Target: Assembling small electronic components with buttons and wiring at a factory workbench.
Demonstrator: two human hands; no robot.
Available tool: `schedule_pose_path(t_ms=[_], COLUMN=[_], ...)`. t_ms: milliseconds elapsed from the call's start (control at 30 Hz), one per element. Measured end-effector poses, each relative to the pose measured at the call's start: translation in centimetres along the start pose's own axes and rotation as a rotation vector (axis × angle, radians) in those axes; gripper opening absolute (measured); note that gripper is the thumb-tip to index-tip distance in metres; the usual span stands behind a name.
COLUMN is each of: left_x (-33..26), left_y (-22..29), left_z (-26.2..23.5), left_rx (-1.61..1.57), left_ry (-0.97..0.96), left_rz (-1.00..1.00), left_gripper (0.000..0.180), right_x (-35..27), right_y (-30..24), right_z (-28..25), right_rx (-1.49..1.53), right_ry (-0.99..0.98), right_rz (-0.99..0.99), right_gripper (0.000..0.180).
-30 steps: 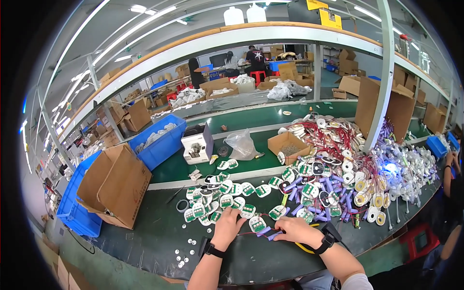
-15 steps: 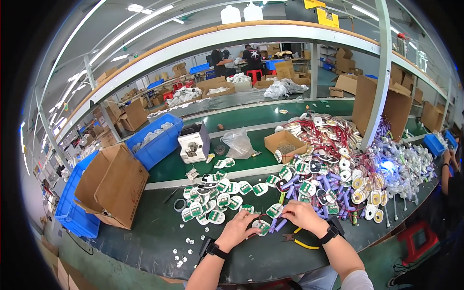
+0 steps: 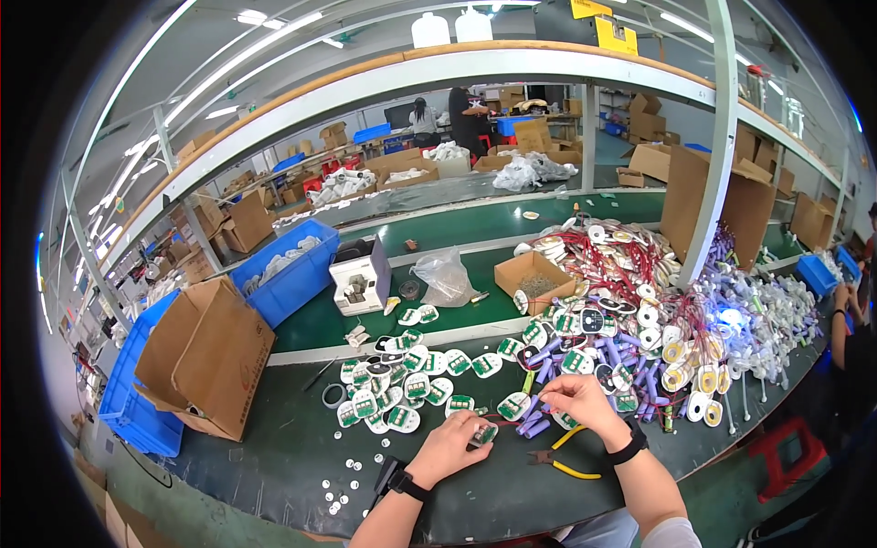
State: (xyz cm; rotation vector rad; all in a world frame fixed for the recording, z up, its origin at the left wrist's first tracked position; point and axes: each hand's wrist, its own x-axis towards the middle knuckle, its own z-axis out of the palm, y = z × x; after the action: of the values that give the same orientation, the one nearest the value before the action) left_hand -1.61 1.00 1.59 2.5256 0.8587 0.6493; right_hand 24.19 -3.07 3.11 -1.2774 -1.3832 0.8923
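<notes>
My left hand [image 3: 453, 446] is closed round the edge of a white disc with a green circuit board [image 3: 484, 435], which tilts between thumb and fingers. To its right my right hand [image 3: 585, 402] hovers with thumb and forefinger pinched; what is in the pinch, perhaps a thin wire, is too small to make out. Between the hands lies another white board disc [image 3: 514, 406], beside several purple cylindrical cells [image 3: 535, 426]. Pliers with yellow handles [image 3: 574, 469] rest on the dark bench just below my right hand, their jaws pointing left.
Several board discs [image 3: 402, 418] lie heaped left of centre, near small white round pieces [image 3: 338, 500]. A large pile of wired discs and cells [image 3: 630, 315] covers the right. Behind stand a small open carton [image 3: 533, 279], a clear bag [image 3: 445, 277], a blue bin [image 3: 290, 274] and a brown carton [image 3: 215, 365].
My left hand has drawn slightly left and down, tilting its disc. My right hand has shifted right and up, away from it, baring more of the pliers.
</notes>
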Motion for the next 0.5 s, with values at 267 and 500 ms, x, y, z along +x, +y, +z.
schedule_pose_path(t_ms=[267,500], left_x=[0.2,0.1], left_y=[0.8,2.5], left_z=[0.2,1.7], left_rx=[-0.076,-0.167], left_ry=[-0.085,-0.178], left_rz=[0.097,0.232], left_gripper=[0.037,0.036], right_x=[0.2,0.4], right_y=[-1.1,-1.2], right_z=[-1.8,-2.1], right_rx=[0.165,0.752], right_ry=[-0.132,0.143], right_rz=[0.162,-0.085], right_gripper=[0.017,0.018])
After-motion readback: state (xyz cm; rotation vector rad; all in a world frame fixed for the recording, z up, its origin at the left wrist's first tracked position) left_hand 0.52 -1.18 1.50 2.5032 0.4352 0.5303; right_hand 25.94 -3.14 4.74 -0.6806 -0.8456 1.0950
